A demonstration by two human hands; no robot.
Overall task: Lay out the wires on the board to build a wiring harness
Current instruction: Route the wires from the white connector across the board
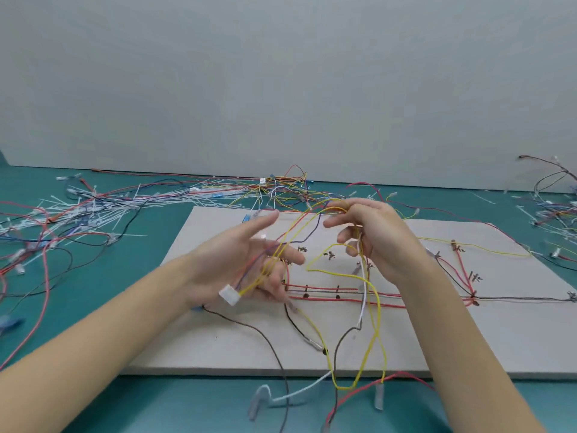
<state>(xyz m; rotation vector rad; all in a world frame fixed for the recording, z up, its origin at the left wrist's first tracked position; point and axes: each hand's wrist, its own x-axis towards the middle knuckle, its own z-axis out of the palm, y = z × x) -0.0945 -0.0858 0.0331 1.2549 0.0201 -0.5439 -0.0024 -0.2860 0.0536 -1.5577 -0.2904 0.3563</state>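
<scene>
From the head view, both forearms reach in from the bottom corners, cut off by the frame's lower edge, and meet above the grey board (218, 345), which I take as my landmark.

Much here is hard to read. The left hand (246, 267) is held palm up over the board's near-left part; a bunch of yellow, red and blue wires (315, 220) crosses its palm and ends in a white connector (230, 294) by the heel of the hand. Its fingers are spread and mostly straight, so the wires seem to lie across them rather than be squeezed. The right hand (371, 232), over the board's middle, has its fingers curled, with the yellow loop hooked over them and strands hanging down past the palm. Which strand belongs to which bundle cannot be made out where they cross.

On the board, red and dark wires (327, 290) run sideways between dark pegs; the small markings there are too blurred to read. Yellow wires (373, 332) droop past the board's near edge onto the teal table (93, 401).

Beyond the board's left edge lies a heap of white cable ties (93, 207) and loose wires; another tangle (555, 204) is clipped by the right frame edge. Bare board shows along its near right side.
</scene>
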